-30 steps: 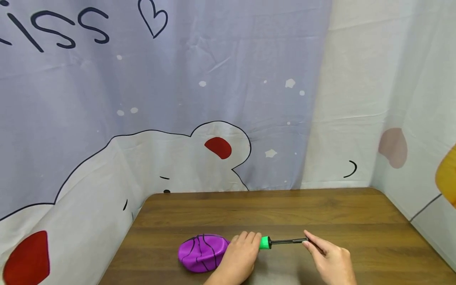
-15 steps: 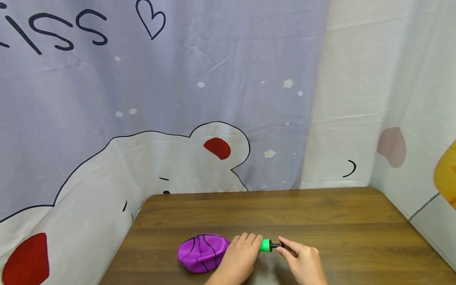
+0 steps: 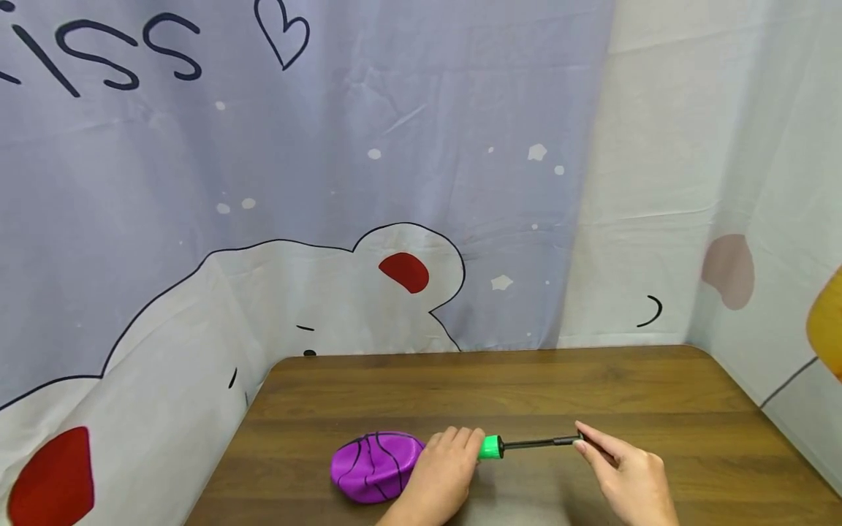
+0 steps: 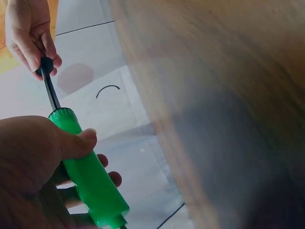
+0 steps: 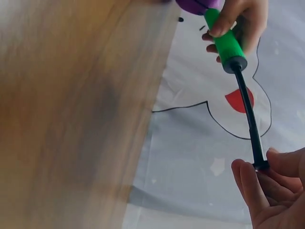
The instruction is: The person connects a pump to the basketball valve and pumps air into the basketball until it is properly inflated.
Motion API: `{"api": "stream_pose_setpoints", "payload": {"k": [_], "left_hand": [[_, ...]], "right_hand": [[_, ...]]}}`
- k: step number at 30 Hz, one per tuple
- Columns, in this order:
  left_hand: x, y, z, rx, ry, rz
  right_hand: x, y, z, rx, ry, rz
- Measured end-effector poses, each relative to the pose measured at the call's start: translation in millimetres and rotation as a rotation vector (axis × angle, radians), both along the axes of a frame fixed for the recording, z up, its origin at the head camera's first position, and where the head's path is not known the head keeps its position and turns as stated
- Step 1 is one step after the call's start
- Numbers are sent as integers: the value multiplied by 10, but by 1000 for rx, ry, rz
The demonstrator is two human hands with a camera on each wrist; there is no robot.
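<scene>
My left hand (image 3: pixel 442 471) grips the green barrel of a small hand pump (image 4: pixel 90 181), its thumb laid along the side. A black rod (image 5: pixel 249 112) extends far out of the barrel toward the right. At the rod's end, my right hand (image 3: pixel 625 471) pinches the black end knob (image 5: pixel 260 165) between thumb and fingers. Just left of my left hand is a purple ball (image 3: pixel 376 467) with black lines, its surface dented and soft-looking. The place where pump and ball meet is hidden behind my left hand in the head view.
Beneath the hands is a brown wooden table (image 3: pixel 500 380) with rounded far corners. A printed curtain (image 3: pixel 408 146) with cartoon shapes hangs behind it and along both sides.
My right hand first pushed the rod left into the barrel, then drew it back out to the right, slightly farther than before. My left hand and the ball have stayed in place.
</scene>
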State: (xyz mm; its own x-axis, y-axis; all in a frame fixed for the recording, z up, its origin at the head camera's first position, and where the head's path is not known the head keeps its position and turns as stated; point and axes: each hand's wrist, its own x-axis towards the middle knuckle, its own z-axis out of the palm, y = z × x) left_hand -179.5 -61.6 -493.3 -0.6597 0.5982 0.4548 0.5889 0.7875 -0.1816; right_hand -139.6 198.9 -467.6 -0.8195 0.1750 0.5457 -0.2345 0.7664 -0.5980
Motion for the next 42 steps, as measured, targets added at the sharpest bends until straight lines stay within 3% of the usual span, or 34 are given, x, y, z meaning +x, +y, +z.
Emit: {"api": "stream_pose_setpoints", "payload": {"k": [8,14,18,21,25,32,36,42], "left_hand": [[36,53,33,-38,-46,42],[55,63,1,-59,-55,37],[59,40,-17,-63,-35,21],[50,19,-19,-39,10,7],[38,2,-11,5,66,-10],[23,24,4,14,64,-6],[18,43,7,17,57,2],[33,62,10,-6,48,21]], "right_hand": [[-14,-383,-159,-58,77,60],[-56,-630,-273,-114,38,179],[-73,-641,-264,-160,39,218],[-65,-551,-216,-152,41,197],[-37,-329,-136,-74,61,111],[20,0,18,-33,19,3],[17,15,31,-32,7,-30],[-24,-219,-98,-48,109,8]]}}
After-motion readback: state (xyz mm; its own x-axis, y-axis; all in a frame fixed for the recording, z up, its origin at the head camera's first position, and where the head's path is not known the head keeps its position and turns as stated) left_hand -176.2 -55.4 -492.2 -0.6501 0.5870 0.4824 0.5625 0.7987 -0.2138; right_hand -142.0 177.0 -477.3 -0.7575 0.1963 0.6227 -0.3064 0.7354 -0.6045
